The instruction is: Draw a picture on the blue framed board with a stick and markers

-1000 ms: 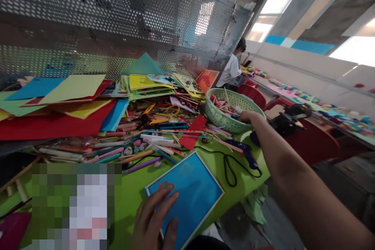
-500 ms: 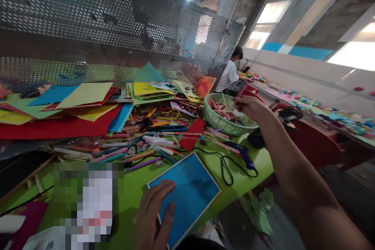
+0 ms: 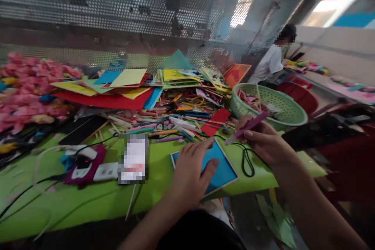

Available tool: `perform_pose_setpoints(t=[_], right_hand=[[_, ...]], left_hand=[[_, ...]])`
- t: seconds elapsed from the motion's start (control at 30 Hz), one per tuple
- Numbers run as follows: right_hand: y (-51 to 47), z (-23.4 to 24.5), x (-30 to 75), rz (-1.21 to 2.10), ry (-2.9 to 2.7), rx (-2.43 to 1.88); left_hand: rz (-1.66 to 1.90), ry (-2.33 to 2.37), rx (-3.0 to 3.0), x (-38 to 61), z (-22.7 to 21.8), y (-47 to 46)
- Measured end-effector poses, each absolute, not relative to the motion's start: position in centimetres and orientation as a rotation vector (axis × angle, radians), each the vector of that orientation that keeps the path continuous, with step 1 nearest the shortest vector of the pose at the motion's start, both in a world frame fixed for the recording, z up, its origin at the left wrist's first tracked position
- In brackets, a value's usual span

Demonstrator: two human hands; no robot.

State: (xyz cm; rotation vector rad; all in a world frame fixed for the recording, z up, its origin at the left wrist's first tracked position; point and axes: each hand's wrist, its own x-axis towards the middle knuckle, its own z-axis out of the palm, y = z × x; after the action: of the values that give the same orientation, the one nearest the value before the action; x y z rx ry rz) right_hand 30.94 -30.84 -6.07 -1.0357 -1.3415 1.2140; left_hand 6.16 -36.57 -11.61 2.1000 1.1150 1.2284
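My left hand lies on a blue panel with a thin pale wooden frame, fingers stretched out and thumb apart. The panel rests near the front edge of the green table, partly hidden under that hand. My right hand is closed around a slim purple pen-like stick with a pale tip. This stick is tilted, its tip pointing down and left above the panel's far right corner. Behind my right hand stands a green plastic basket with pinkish scraps and sticks in it.
Pens and sticks lie heaped behind the panel, with coloured cards stacked farther back. A phone, a purple power strip and cables are on the left. A black cord curls beside the panel. A person is beyond the basket.
My right hand has come from the basket towards the panel with the purple stick in it. My left hand remains on the panel. The view has swung to the left.
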Motion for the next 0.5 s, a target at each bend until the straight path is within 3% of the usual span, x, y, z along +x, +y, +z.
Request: perform_pose_setpoints(t=[0.2,0.5], right_hand=[[-34.0,-9.3,27.8,1.328,-1.272,-1.024],[-40.0,-12.9,27.5,1.367,-1.338,-1.136]], left_hand=[[0.998,1.298,2.293,7.6,-11.6,-36.5],[0.826,1.210,2.536,6.4,-15.4,-41.5]])
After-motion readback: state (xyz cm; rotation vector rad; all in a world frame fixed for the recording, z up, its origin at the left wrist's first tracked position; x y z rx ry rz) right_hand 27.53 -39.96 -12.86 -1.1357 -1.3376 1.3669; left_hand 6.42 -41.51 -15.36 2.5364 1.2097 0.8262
